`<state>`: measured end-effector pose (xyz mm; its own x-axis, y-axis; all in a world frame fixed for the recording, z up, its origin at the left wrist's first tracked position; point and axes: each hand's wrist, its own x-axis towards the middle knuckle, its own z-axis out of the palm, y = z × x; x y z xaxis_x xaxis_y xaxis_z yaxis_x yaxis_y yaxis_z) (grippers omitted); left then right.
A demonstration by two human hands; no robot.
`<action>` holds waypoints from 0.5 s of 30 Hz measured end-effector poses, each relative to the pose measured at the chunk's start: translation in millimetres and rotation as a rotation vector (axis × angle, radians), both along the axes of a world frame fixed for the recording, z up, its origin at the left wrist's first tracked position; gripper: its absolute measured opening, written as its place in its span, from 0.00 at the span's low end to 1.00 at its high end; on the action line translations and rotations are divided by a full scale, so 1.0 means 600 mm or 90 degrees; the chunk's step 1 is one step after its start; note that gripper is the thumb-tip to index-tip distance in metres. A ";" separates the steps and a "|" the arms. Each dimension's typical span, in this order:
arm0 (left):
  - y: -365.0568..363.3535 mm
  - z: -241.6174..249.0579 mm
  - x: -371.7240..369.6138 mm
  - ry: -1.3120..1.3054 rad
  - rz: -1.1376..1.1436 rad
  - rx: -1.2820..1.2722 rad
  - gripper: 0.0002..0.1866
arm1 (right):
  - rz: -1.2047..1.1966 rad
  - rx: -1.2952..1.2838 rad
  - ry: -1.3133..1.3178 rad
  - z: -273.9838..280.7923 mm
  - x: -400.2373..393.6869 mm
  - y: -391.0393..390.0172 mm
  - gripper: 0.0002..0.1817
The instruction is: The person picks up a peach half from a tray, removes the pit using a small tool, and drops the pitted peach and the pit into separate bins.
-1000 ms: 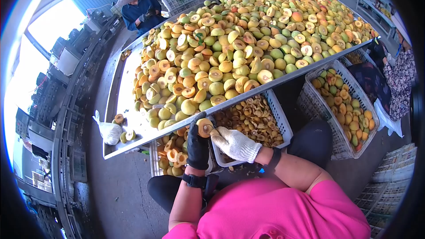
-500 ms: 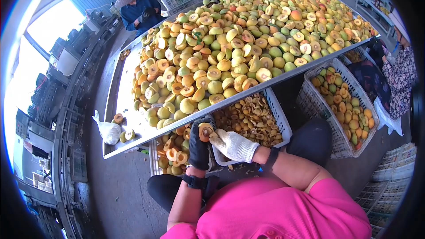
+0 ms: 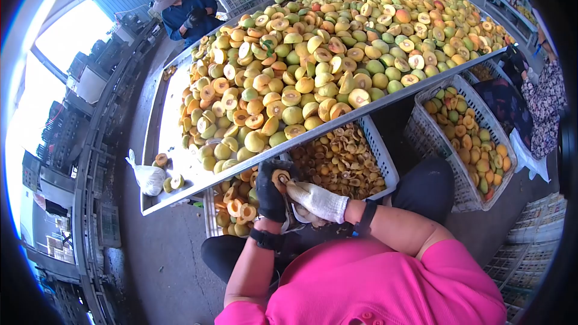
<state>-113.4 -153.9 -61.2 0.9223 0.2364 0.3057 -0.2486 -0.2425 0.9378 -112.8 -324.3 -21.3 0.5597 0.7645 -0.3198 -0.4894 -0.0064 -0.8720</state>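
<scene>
At about eight o'clock from my hands, on the bare end of the metal table [image 3: 158, 126], sit a knotted white bag [image 3: 148, 179] and a couple of stray fruit halves. Below the table edge at nine o'clock, the crate of pitted halves [image 3: 236, 204] holds only a modest layer, as far as I can see past my own glove.

My left hand [image 3: 270, 195], in the black glove, is curled snugly around a halved fruit [image 3: 279, 177], cut face up. My right hand [image 3: 317, 200], in the white knit glove, presses its fingertips against that half at three o'clock; whether those fingers also pinch a small tool or the stone I cannot tell, they are bunched too tight.

At one o'clock, just past my right hand, the white crate of stones and scraps [image 3: 344, 159] is well filled. Further round at three o'clock, a second basket [image 3: 466, 138] holds fruit beside another person's patterned sleeve [image 3: 545, 108].

From eleven to two o'clock, the heap on the table [image 3: 337, 48] is still enormous. By my reckoning a fair batch is done, but the greater share is left, and the half in my grip is still in work.
</scene>
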 end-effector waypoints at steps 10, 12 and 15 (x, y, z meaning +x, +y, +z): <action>-0.047 0.039 -0.015 -0.101 -0.010 -0.199 0.22 | 0.031 -0.022 -0.020 -0.009 -0.010 0.006 0.34; -0.039 0.044 -0.012 -0.042 -0.047 -0.302 0.23 | 0.055 -0.007 0.007 -0.020 -0.006 0.004 0.34; -0.011 0.046 -0.015 0.052 -0.050 -0.257 0.23 | 0.052 0.026 0.007 -0.018 -0.013 0.004 0.31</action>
<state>-122.6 -160.3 -33.7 0.9598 0.2498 0.1281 -0.1727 0.1654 0.9710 -120.4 -322.1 -31.8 0.4910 0.8203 -0.2934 -0.4987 -0.0116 -0.8667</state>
